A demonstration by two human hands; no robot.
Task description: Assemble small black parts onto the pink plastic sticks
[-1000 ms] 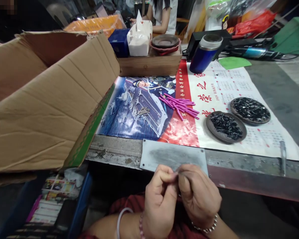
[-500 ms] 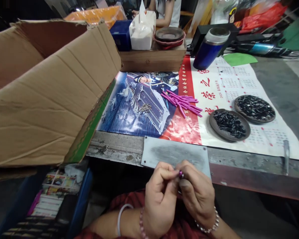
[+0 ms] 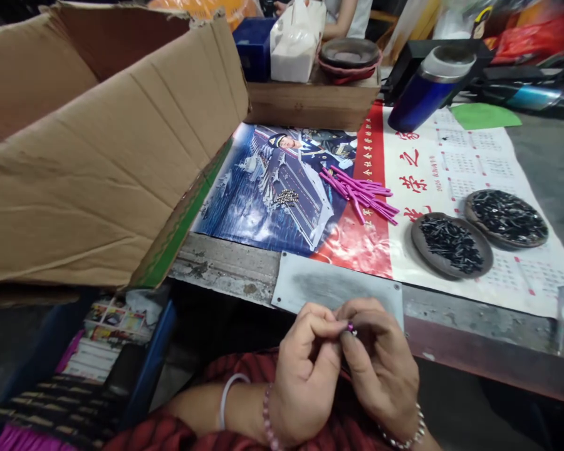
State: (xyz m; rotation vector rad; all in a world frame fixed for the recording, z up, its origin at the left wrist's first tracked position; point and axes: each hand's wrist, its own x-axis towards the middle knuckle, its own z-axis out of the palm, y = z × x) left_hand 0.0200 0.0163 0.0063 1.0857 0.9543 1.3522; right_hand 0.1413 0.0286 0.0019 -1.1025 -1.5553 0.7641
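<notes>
My left hand (image 3: 305, 369) and my right hand (image 3: 380, 369) meet in front of my lap, just below the table edge. Both pinch a small purple piece (image 3: 350, 326) between their fingertips; its shape is mostly hidden by the fingers. On the poster-covered table (image 3: 451, 169) lies a bundle of pink sticks (image 3: 361, 194). A small heap of tiny metal balls (image 3: 286, 198) lies to the left of the sticks. Two shallow dark dishes, a nearer dish (image 3: 451, 245) and a farther dish (image 3: 506, 219), hold small black parts.
A large open cardboard box (image 3: 89, 150) fills the left. A grey metal plate (image 3: 329, 289) is fixed at the table edge. At the back stand a wooden box (image 3: 310, 103), a tissue pack (image 3: 294, 44), a blue flask (image 3: 427, 88). Another person sits beyond.
The view has tilted down and shifted, so the table slid right and up. The purple piece, hidden a second ago, now shows between my fingertips. My hands stay together.
</notes>
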